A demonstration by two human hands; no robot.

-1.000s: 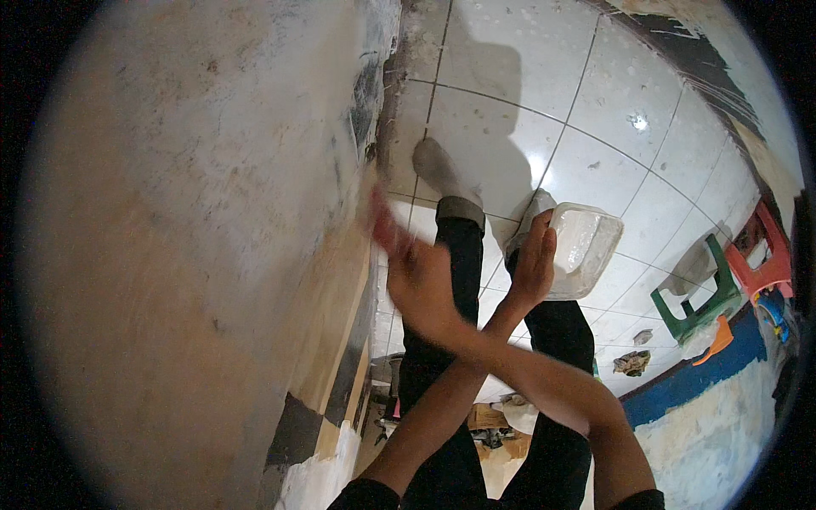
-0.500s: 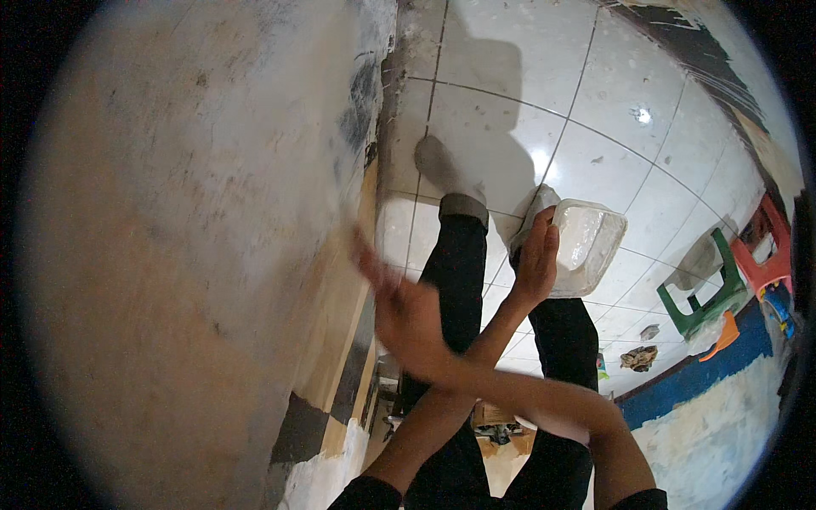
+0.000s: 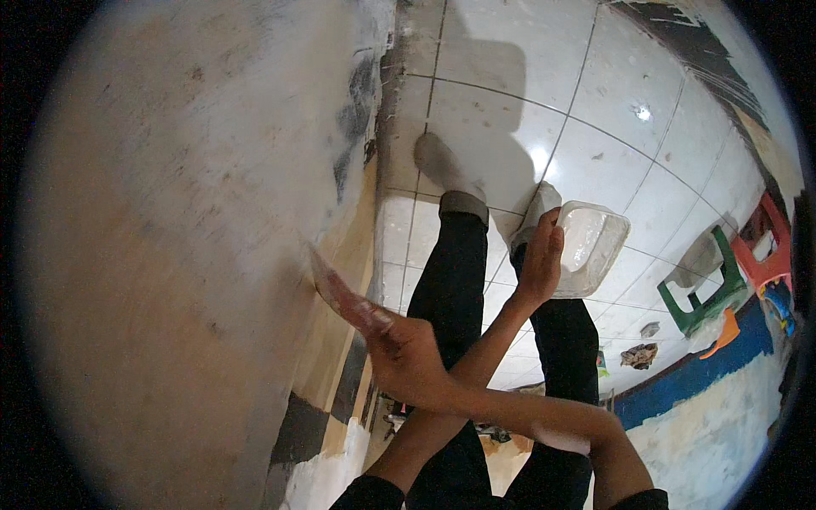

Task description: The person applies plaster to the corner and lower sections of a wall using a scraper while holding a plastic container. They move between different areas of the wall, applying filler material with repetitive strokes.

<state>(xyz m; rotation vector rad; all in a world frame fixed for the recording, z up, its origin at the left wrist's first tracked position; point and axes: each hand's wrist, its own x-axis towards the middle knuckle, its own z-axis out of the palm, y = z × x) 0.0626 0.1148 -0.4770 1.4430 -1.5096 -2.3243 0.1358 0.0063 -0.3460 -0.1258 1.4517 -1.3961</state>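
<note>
My forearms cross, the right over the left. My left hand [image 3: 541, 265] grips a translucent plastic tub [image 3: 618, 238] by its left rim, with its open top facing up. White paste or paint coats the inside. My right hand [image 3: 406, 353] reaches left to the wall [image 3: 195, 255], fingers closed and streaked with white. A thin pale tip [image 3: 313, 257] sticks out past the fingers close to the wall; its kind is too blurred to make out. Patchy white covers the upper part of the wall, and bare tan shows lower down.
White floor tiles [image 3: 518, 123] lie ahead, with my black-trousered legs [image 3: 455, 280] below my hands. Toward the right stand a green stool [image 3: 722, 293] and a red stool [image 3: 767, 246]. A crumpled brown lump [image 3: 639, 356] lies on the floor near a blue-and-white wall [image 3: 688, 387].
My right hand has moved left and slightly down, closer to the wall, and looks less blurred. The tub in my left hand has barely shifted.
</note>
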